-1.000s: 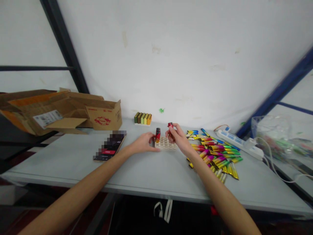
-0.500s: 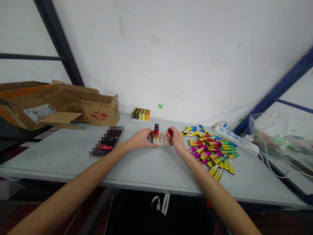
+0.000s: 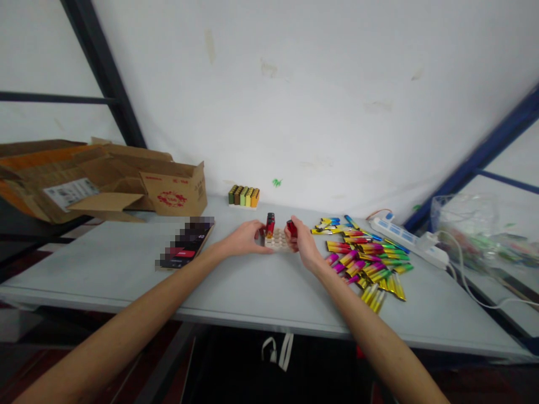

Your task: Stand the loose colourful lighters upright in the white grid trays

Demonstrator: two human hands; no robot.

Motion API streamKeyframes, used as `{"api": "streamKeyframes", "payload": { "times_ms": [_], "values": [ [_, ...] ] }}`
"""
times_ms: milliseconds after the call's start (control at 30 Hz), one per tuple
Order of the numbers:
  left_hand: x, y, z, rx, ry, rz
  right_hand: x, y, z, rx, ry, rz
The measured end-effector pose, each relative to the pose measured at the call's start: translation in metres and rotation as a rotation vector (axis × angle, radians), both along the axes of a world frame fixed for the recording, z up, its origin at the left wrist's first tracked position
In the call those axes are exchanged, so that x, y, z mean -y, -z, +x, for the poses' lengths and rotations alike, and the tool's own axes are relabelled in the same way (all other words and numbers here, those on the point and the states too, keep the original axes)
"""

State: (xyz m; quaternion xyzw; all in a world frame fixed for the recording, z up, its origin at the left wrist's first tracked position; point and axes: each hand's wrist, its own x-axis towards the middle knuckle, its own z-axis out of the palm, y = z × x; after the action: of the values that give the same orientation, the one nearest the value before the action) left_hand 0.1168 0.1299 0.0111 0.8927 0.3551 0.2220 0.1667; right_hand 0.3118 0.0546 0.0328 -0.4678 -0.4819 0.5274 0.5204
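A cream tray (image 3: 278, 240) with rows of round holes lies on the table between my hands. My left hand (image 3: 245, 238) grips its left end, thumb along the front and fingers behind. Close to those fingers a red lighter (image 3: 270, 225) with a black top stands upright in the tray. Pinched in my right hand (image 3: 301, 242), over the tray's right end, is a second red lighter (image 3: 291, 227); the fingers hide its lower part. To the right lies a loose pile of shiny lighters (image 3: 362, 261) in yellow, red, purple, green and blue.
A filled block of green, brown and orange lighters (image 3: 244, 196) stands by the wall. On the left are a phone-like black screen (image 3: 185, 247), partly pixelated, and open cardboard boxes (image 3: 174, 191). A white power strip (image 3: 410, 241) and a clear plastic bag (image 3: 463, 224) are on the right.
Almost nothing differs. The view has shifted slightly, and the lighter in my right hand sits a touch further left over the tray.
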Motion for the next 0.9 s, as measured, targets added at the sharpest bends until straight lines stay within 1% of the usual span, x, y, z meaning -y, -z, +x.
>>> {"api": "streamKeyframes", "payload": {
  "times_ms": [200, 400, 533, 633, 733, 900],
  "values": [
    [0.001, -0.001, 0.0, 0.002, -0.009, -0.001, -0.001, 0.003, 0.0, 0.042, 0.05, 0.079],
    [0.001, -0.001, 0.0, -0.01, 0.001, 0.005, 0.0, 0.003, -0.001, 0.011, 0.036, 0.046],
    [0.001, -0.001, 0.0, -0.005, -0.012, -0.001, 0.001, 0.001, 0.0, -0.047, 0.025, 0.06],
    [0.001, 0.0, 0.0, 0.01, -0.002, -0.008, -0.001, 0.002, 0.004, -0.026, 0.041, 0.144],
    [0.002, 0.0, 0.001, 0.021, 0.023, -0.011, -0.006, 0.007, 0.008, 0.092, 0.072, 0.251],
    [0.004, -0.001, 0.002, 0.023, 0.021, -0.015, -0.011, 0.011, 0.014, 0.238, 0.142, 0.383]
  ]
}}
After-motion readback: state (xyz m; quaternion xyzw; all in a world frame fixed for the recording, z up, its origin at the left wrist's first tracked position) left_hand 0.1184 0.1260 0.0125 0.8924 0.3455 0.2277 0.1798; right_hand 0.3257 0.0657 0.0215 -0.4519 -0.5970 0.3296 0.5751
